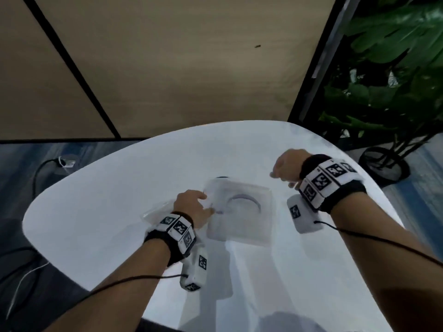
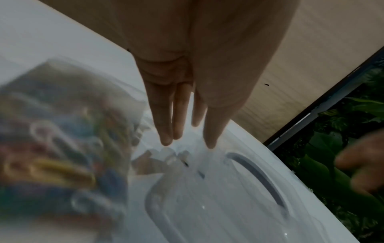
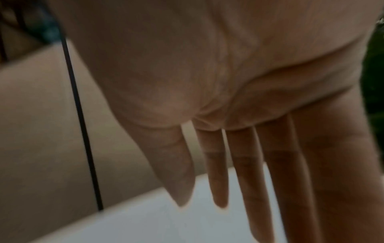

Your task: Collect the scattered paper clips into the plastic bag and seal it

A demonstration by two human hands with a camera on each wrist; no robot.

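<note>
A clear plastic bag (image 1: 155,213) lies on the white table (image 1: 107,200) under my left wrist. In the left wrist view the bag (image 2: 51,148) shows blurred, with several coloured paper clips (image 2: 62,167) inside. My left hand (image 1: 206,202) hovers with straight fingers (image 2: 166,139) at the left edge of a clear plastic box (image 1: 239,236) and holds nothing. Two small dark pieces (image 2: 186,163), possibly clips, lie just below its fingertips. My right hand (image 1: 278,174) is raised right of the box, its fingers (image 3: 220,197) straight and empty.
The clear box (image 2: 228,205) has a curved grey handle (image 2: 259,179) on top. A potted plant (image 1: 395,68) stands beyond the table's right edge. Cables (image 1: 40,168) lie on the floor at left. Wrist camera cords trail along both forearms.
</note>
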